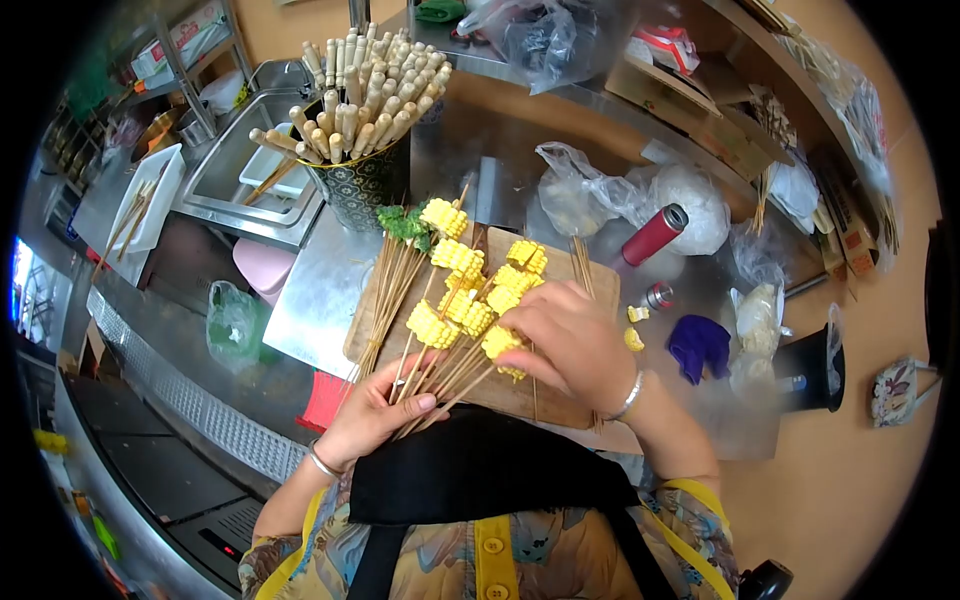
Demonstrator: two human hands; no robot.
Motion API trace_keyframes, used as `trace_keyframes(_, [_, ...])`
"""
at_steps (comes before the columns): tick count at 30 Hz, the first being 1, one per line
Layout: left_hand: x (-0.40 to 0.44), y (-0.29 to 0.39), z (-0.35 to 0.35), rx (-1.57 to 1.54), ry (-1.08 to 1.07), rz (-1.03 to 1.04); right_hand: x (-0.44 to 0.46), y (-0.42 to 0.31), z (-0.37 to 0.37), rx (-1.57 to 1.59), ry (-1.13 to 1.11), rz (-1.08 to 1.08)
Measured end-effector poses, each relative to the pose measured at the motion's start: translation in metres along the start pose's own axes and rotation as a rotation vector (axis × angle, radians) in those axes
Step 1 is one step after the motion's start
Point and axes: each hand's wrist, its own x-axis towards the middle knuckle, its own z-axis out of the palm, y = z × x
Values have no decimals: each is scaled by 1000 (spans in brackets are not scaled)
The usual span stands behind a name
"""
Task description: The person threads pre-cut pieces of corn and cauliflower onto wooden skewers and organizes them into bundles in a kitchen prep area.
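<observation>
My left hand (380,408) is wrapped around the lower ends of a bundle of bamboo skewers (440,385). Yellow pieces of corn on the cob (462,310) are threaded on their upper parts, fanned out above the cutting board (570,395). My right hand (570,340) is at the right side of the bundle, thumb and fingers closed around a corn piece (498,341); some fingertips are hidden. Left of the corn, more skewers (390,290) tipped with green broccoli (403,224) lie on the board.
Behind the board stands a patterned bin (365,185) full of wooden-handled sticks. A red thermos (655,235), its cap (658,295), a purple cloth (698,348) and plastic bags (580,200) lie to the right. A sink (215,185) and a white tray (150,205) are at left.
</observation>
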Motion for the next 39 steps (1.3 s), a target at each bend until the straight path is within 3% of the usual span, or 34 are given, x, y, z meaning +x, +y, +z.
trace_keyframes(9, [-3, -2, -1, 11, 13, -4, -13, 1, 14, 4, 178, 9])
trace_keyframes(12, [-2, -1, 0, 22, 11, -17, -19, 1, 12, 21, 173, 80])
trace_keyframes(17, [-1, 0, 4, 19, 30, -13, -31, 0, 19, 120, 356, 339])
trace_keyframes(21, [0, -2, 3, 2, 21, -23, -30, -9, 24, 50, 417, 353])
trace_keyframes(33, [-4, -8, -1, 60, 25, -73, -24, -14, 21, 63, 457, 364])
trace_keyframes(39, [-7, -7, 1, 38, -30, -57, -11, -18, 24, 45, 228, 234])
